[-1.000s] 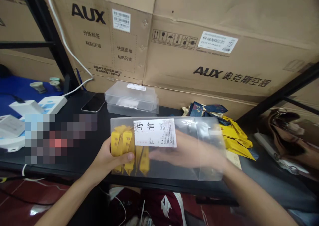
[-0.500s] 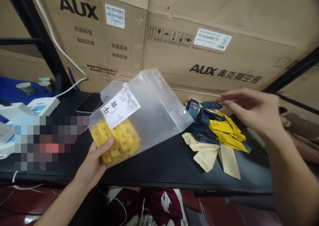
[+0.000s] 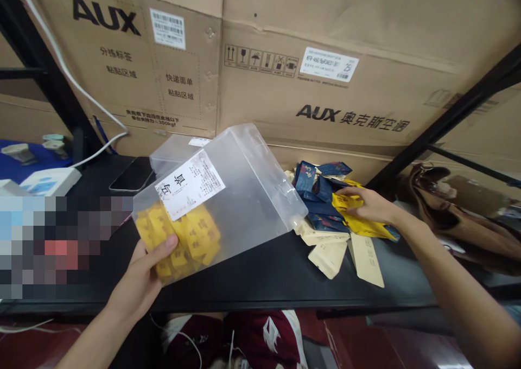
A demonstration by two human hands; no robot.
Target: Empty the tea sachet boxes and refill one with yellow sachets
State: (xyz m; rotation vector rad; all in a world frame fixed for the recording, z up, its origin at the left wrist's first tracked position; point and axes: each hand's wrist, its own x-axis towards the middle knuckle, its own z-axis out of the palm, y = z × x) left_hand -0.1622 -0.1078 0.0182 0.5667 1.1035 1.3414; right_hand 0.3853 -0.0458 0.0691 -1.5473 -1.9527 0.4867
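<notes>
A frosted clear plastic bag (image 3: 252, 195) with a white printed label hangs tilted over the black table. Several yellow sachets (image 3: 179, 244) show through its lower end. My left hand (image 3: 146, 268) grips that end, thumb in front. To the right lies a loose heap of navy sachets (image 3: 319, 192), yellow sachets (image 3: 366, 228) and cream sachets (image 3: 328, 258). On the heap's right side, my right hand (image 3: 372, 205) has its fingers closed around a yellow sachet at the top. The palm and part of the pile are hidden behind that hand.
Large cardboard boxes (image 3: 260, 103) wall off the back of the black table (image 3: 252, 279). A phone (image 3: 132, 173) and another clear bag (image 3: 171, 152) lie behind the held bag. At left is a white power strip (image 3: 52, 182); at right, a brown bag (image 3: 448, 211).
My right hand has come down from above the heap onto the yellow sachets and closed on one. My left hand still holds the bag. The view has shifted somewhat to the right.
</notes>
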